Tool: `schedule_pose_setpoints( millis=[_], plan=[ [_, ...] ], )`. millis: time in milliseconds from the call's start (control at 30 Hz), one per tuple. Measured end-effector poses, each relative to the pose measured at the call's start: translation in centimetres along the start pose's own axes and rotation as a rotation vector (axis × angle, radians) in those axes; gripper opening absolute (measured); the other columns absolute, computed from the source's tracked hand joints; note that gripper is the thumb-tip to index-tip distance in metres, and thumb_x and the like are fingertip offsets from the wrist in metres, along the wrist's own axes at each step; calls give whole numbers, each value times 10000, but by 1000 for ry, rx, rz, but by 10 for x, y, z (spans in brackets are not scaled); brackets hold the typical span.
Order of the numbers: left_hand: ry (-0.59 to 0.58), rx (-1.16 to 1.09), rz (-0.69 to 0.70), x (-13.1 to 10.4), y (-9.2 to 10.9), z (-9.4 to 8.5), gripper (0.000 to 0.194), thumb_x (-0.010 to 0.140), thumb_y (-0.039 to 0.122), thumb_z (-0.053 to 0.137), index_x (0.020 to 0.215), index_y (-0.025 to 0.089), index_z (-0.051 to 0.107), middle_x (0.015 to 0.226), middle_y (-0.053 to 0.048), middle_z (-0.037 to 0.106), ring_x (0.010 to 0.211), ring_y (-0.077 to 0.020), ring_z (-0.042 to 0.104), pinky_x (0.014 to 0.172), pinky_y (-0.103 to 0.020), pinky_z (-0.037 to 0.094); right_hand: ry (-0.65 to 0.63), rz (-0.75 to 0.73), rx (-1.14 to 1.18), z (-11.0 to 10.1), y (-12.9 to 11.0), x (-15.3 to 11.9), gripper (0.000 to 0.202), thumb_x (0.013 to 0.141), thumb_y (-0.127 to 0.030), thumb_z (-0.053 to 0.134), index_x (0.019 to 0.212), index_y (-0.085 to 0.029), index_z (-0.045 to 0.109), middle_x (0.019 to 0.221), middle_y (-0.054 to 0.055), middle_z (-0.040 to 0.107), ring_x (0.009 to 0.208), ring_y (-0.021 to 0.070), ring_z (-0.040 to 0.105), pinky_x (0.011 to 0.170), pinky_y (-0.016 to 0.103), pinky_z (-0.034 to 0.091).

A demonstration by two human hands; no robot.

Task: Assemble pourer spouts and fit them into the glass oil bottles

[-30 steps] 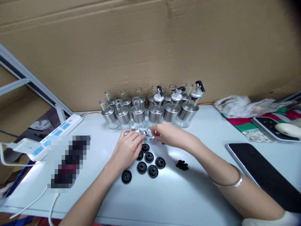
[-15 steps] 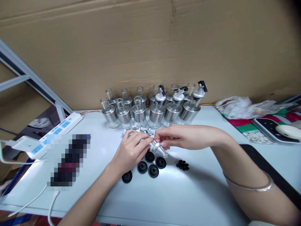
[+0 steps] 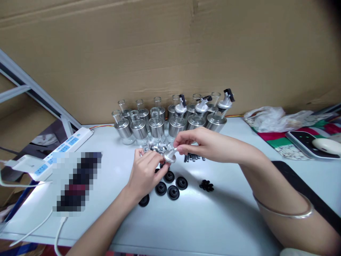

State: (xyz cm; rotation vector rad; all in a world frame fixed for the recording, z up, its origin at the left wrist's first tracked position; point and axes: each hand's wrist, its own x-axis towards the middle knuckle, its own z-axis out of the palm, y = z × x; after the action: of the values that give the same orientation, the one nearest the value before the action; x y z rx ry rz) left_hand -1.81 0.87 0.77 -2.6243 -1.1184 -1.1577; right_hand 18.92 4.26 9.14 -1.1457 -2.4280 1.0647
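Between my hands is a silver pourer spout [image 3: 169, 157] with a wide round base and a narrow tip. My left hand [image 3: 146, 171] grips its base between thumb and fingers. My right hand [image 3: 199, 145] pinches near the narrow tip; whether a small part sits in those fingertips is hidden. Below lie several round black stoppers [image 3: 161, 188], some partly covered by my left hand. More silver pourer parts [image 3: 157, 146] are heaped just behind my hands. Small black strips [image 3: 194, 157] lie under my right hand, and a cluster of small black pieces [image 3: 206, 185] is to the right.
Glass bottles with metal sleeves [image 3: 156, 127] stand in two rows at the back; three carry pourers with black flaps. A power strip [image 3: 62, 151] and a pixelated object [image 3: 80, 183] are at left. At right are a plastic bag [image 3: 277, 119], a mouse [image 3: 326, 146] and a black mat [image 3: 301, 192].
The silver pourer spout has turned from slanting down to the right to tip upward, its base now in my left hand. My right hand has risen slightly, uncovering the black strips.
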Motion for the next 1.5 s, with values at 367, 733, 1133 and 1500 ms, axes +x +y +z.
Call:
schedule_pose_setpoints(
  millis=[367,733,1133,1500],
  plan=[
    [28,-53,78,-3,-3,3,119,897,264,571,943,171,514,868,-50,653,794,-166,615,696,-288,401,21,-13,-200,5,4,2,224,940,-256,425,811,-151,575,663,-9,550,562,99,436,539,223,331],
    [-73,25,263,-3,-2,4,205,927,194,507,1119,152,564,974,-76,687,815,-157,649,732,-284,446,-36,-29,-242,12,-2,4,225,924,-177,402,772,-142,564,674,5,556,565,103,434,557,233,314],
    [9,-54,233,-4,1,3,236,840,111,548,1072,152,573,948,-59,714,794,-138,676,715,-292,436,15,-80,-164,9,-1,0,279,930,-307,448,824,-140,644,662,11,596,567,112,469,547,236,339],
    [-6,-50,271,-1,-2,0,228,821,94,542,1039,157,564,894,-39,725,763,-129,682,726,-285,437,-158,163,-221,17,19,-12,156,811,-184,522,762,-155,667,698,38,656,601,148,536,564,260,375]
  ],
)
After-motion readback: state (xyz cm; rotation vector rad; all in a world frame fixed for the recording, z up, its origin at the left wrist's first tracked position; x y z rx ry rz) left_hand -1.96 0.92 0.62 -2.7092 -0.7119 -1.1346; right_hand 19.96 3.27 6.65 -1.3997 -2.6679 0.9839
